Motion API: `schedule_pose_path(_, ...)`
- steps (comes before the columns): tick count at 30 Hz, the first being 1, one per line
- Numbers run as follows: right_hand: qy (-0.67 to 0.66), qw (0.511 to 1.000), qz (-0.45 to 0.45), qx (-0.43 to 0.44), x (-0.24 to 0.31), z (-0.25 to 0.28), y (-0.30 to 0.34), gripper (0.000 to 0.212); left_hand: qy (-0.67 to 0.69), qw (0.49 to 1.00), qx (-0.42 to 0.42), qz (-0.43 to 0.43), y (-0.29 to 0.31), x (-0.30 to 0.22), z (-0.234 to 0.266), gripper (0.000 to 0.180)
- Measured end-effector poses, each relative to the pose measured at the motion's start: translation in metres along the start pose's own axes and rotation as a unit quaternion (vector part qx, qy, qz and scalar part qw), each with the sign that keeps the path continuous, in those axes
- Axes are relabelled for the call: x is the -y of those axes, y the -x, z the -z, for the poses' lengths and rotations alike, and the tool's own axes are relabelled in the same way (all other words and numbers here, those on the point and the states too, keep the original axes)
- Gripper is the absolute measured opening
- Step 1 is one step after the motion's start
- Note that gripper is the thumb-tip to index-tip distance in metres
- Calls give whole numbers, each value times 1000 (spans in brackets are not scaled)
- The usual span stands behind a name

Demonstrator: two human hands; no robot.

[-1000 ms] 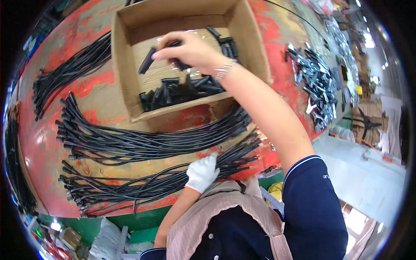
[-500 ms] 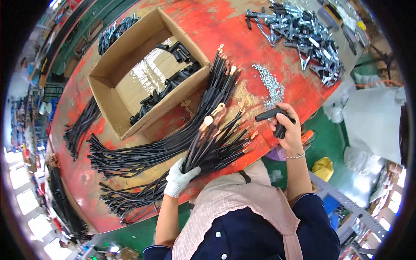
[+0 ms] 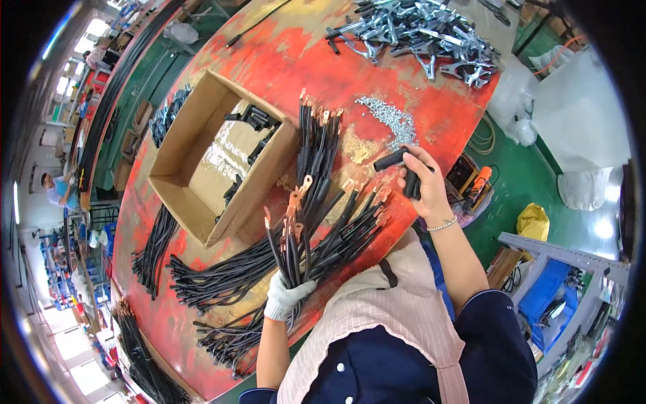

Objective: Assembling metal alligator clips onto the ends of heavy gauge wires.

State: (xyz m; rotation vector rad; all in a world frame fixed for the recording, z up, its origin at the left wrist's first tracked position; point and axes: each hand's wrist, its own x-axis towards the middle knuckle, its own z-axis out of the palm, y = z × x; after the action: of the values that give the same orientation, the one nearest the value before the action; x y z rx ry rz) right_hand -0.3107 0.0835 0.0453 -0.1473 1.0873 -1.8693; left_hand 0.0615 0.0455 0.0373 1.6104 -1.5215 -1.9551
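Observation:
Wearing a white glove, my left hand [image 3: 288, 297] is closed round several black cables [image 3: 289, 254] that stand up from it, copper ring lugs at their upper ends. My bare right hand [image 3: 426, 180] grips black rubber sleeves [image 3: 391, 159]; one pokes out to the left between thumb and fingers, and others lie in the palm, partly hidden. Just right of the held cables lies a bundle of black cables [image 3: 350, 232] with copper ends. Behind it, a longer cable bundle [image 3: 315, 155] has dark sleeves near its lugs. Small silver screws [image 3: 390, 120] are heaped beyond my right hand.
A cardboard box [image 3: 180, 176] with black sleeves inside stands at the left on the red worn table [image 3: 269, 60]. Metal clamps [image 3: 424, 37] are piled at the far right. More cables [image 3: 153, 252] lie left of the box. A grey metal frame [image 3: 565, 256] stands on the right.
The held cables have become more upright and spread apart in my left hand. My right hand keeps the sleeves and is slightly further left in view. The whole view has shifted.

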Motion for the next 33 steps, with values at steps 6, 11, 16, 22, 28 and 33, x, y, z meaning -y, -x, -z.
schedule_pose_path(6, -3, 1000, -9, 26, 18, -11, 11, 24, -18, 1000, 17, -10, 6, 8, 2, 39)
schedule_pose_path(11, 8, 998, -27, 56, 23, -7, 15, 23, -4, 1000, 21, -10, 9, 3, -1, 36)
schedule_pose_path(16, 84, 995, -42, 45, 39, -12, 17, 20, -32, 999, 19, -21, 7, 6, -2, 34)
schedule_pose_path(22, 215, 975, 5, 58, 52, -13, 21, 21, -31, 999, 12, -20, 4, 8, -5, 32)
schedule_pose_path(28, 214, 975, 21, 61, 48, -4, 30, 20, -42, 999, 15, -16, -1, 6, -7, 32)
schedule_pose_path(33, 174, 983, -4, 56, 41, 0, 38, 22, 4, 999, 29, -13, -2, 4, -8, 33)
